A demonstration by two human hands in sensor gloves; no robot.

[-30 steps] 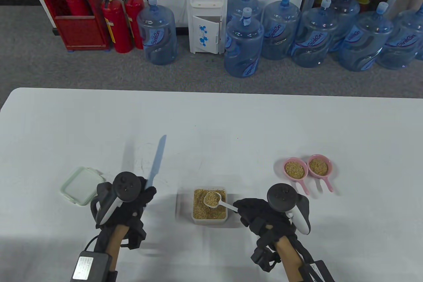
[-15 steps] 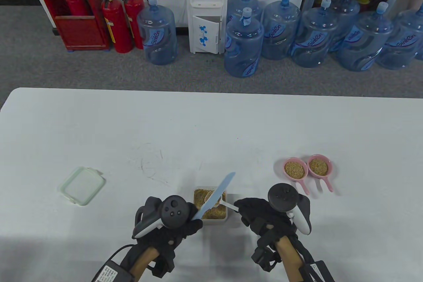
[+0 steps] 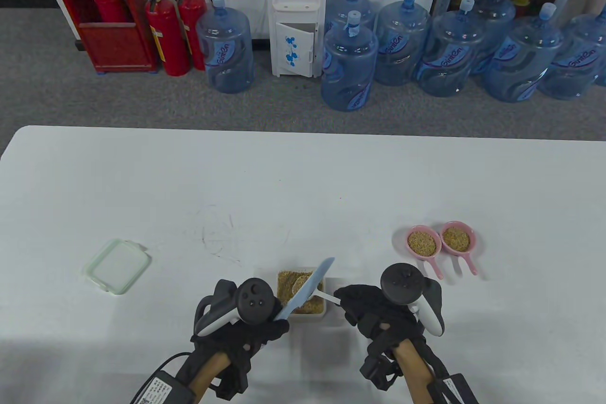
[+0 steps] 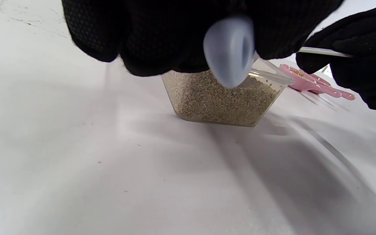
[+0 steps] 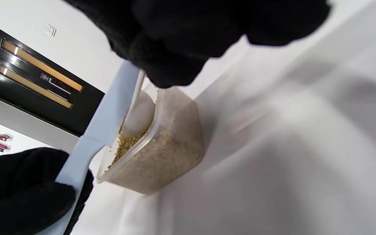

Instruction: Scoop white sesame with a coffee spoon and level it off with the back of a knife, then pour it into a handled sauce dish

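Near the desk's [image 3: 303, 176] front edge, about midway along it: one clear tub of white sesame [image 3: 289, 286], open. Right hand [image 3: 374, 311] pinches the thin handle of the one coffee spoon [image 3: 326, 296]; its bowl hangs loaded over the tub. Left hand [image 3: 246, 328] is curled round the handle of the one pale blue knife [image 3: 307, 288], blade laid across the spoon bowl; whether back or edge is downward cannot be told. Handling, as judged: spoon is light plastic with a slim, slightly whippy handle, best held far back and kept flat; seed is loose, dry, free-running, spills at any tilt or jolt. Knife looks light and stiff; a handle grip suits a gentle scrape, excess falling back into the tub. Two pink handled sauce dishes [image 3: 424, 243], side by side toward the desk's right end, both already holding sesame; small and light, likely to skid if bumped. One tub lid [image 3: 118, 265] lies toward the left end.
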